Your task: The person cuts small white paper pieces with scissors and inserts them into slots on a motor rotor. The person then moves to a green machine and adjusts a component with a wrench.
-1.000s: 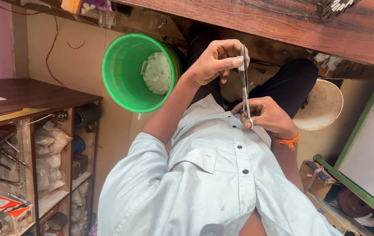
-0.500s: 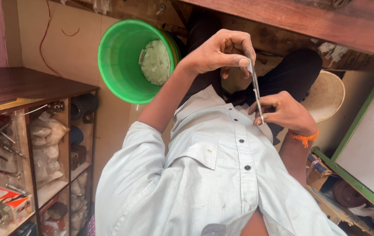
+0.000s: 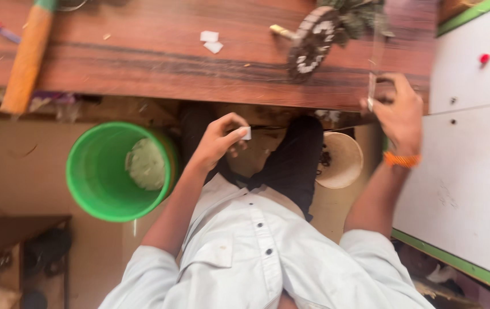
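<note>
Your left hand (image 3: 216, 143) pinches a small white scrap (image 3: 246, 133) between thumb and forefinger; the fingers are closed on it, and the scrap sits below the near edge of the desk (image 3: 159, 68), above your lap. Your right hand (image 3: 399, 111) is raised at the edge of the desk, well apart from the left, its fingers curled around a thin metal tool (image 3: 371, 91) that stands nearly upright; the picture is blurred there, so you cannot tell what kind of tool it is. An orange band (image 3: 402, 159) circles that wrist.

On the desk, just left of the right hand, lies a dark ring-shaped piece with pale beads around it (image 3: 312, 41), touching some dark green foliage (image 3: 356, 17). Two more white scraps (image 3: 210, 41) lie on the wood further left, and an orange-handled stick (image 3: 27, 57) slants across the far left end.

Under the desk, to the left of your left hand, stands a green bucket (image 3: 87, 171) with a pale lump inside (image 3: 146, 165). A round cream bowl-like thing (image 3: 342, 160) rests near your dark trousers (image 3: 293, 166), between your arms. Your pale shirt (image 3: 256, 257) fills the lower middle. A white board with a green edge (image 3: 468, 183) lies to the right, and a dark shelf unit (image 3: 10, 234) stands at lower left.
</note>
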